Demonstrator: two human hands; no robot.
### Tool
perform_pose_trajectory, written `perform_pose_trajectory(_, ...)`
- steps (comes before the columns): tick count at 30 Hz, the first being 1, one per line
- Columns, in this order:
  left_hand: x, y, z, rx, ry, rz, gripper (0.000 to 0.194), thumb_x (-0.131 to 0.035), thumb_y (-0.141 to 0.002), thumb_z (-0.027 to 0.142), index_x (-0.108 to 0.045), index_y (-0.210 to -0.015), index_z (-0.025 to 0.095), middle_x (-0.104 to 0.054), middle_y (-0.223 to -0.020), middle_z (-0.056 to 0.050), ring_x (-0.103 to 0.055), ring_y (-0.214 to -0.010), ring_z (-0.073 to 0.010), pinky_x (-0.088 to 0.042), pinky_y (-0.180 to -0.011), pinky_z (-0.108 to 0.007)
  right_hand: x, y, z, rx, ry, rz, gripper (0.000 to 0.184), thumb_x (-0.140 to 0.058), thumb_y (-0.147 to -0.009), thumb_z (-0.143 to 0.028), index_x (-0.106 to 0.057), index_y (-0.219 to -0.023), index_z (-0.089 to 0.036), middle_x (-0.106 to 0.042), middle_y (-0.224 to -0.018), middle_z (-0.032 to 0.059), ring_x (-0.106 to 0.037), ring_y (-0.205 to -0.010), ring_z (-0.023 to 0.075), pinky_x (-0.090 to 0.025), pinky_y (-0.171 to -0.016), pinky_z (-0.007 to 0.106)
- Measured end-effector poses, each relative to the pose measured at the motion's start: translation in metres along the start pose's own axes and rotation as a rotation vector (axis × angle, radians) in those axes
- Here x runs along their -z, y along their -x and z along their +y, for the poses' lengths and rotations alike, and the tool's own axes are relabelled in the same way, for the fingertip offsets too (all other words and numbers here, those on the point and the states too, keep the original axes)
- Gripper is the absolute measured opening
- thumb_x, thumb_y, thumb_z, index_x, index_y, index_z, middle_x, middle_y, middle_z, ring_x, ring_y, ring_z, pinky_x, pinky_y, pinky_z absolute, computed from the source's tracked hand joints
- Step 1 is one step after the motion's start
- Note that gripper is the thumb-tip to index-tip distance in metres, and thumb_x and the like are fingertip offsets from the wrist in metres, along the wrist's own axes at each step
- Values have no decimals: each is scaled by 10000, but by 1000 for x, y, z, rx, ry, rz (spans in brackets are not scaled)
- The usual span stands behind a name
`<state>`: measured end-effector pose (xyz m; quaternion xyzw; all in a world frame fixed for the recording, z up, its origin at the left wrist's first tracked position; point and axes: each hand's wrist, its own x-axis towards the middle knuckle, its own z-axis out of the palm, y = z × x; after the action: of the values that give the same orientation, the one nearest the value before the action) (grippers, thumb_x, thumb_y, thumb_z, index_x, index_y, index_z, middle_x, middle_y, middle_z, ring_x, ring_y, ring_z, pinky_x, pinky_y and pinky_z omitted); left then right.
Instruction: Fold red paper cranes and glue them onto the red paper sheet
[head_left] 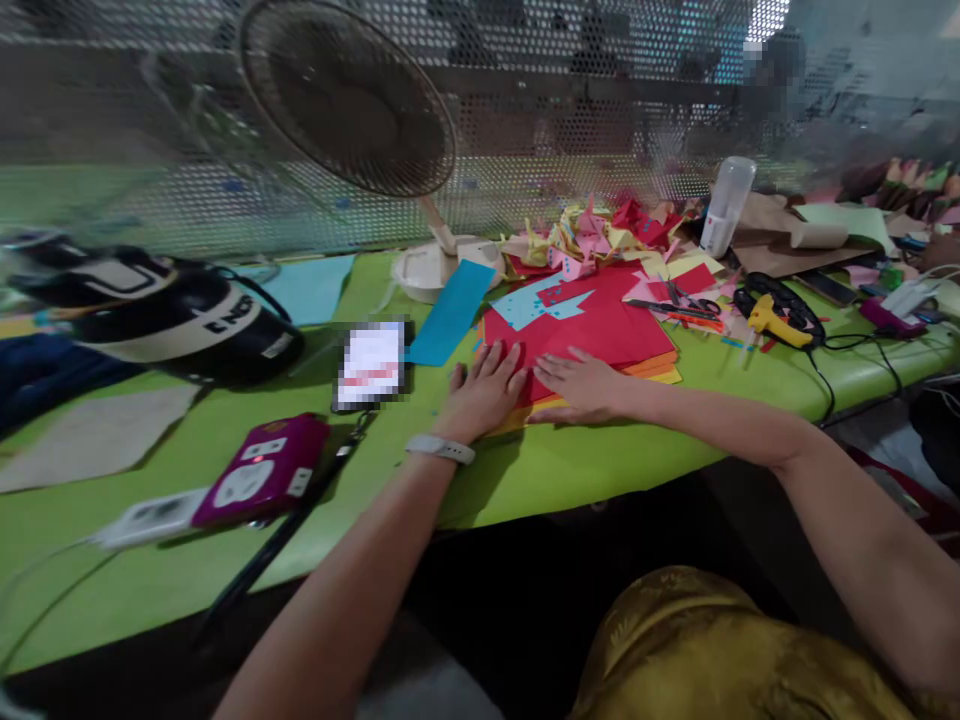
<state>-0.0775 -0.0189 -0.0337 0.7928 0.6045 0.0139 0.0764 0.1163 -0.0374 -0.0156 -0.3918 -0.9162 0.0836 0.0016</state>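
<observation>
From afar I view the left hand (486,392) and right hand (589,387), fingers loosely spread, on the near side of red paper sheets (619,325); left, a blue paper strip (454,312).

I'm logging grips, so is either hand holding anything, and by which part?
Nothing appears held: the left hand and right hand rest on the red paper.

The red sheets (619,335), just right of centre, look like smooth, matt paper. The tabletop (555,480) beneath them has a smooth, faintly glossy finish. At twelve o'clock, a perforated screen (517,165) looks metallic. At nine, the black bottle (225,305) shines, its material unclear. The purple power strip (289,445) at eight is glossy plastic; at five, the mustard garment (675,640) is satiny, creased cloth.
</observation>
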Motion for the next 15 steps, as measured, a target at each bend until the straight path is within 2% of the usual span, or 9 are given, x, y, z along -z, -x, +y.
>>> perform_pose_trajectory(3, -1, -1, -1, 19, 9, 0, 615, -206, -1018, 421, -235, -1599, 219, -183, -1680, -84, -140, -1551, -268, -163, -1214, -580, -5, 14, 8, -29, -48, -24, 956, -322, -925, -754, -283, -1563, -43, -205, -1635, 199, -201, -1535, 318, -139, -1256, 524)
perform_pose_trajectory(9, 0, -2, -3, 5, 68, -2, 621, -195, -1016, 459, -253, -1594, 236, -183, -1680, -82, -142, -1550, -279, -162, -1206, -594, 7, 84, 36, -127, -35, 3, 807, -289, -969, -695, -311, -1573, -160, -249, -1638, 134, -235, -1529, 275, -147, -1262, 492)
perform_pose_trajectory(12, 3, -3, -5, 1, 92, -28, 616, -209, -1024, 455, -239, -1596, 227, -155, -1686, -77, -132, -1552, -283, -136, -1214, -581, 9, 107, 40, -155, 10, 23, 763, -308, -994, -637, -329, -1562, -128, -273, -1623, 168, -266, -1518, 304, -190, -1245, 541)
perform_pose_trajectory(15, 4, -5, -10, -3, 87, -40, 604, -237, -1028, 424, -245, -1591, 206, -167, -1684, -84, -157, -1547, -270, -144, -1225, -527, 8, 115, 42, -170, 40, 23, 774, -297, -998, -626, -321, -1561, -97, -275, -1616, 195, -280, -1510, 325, -211, -1232, 568)
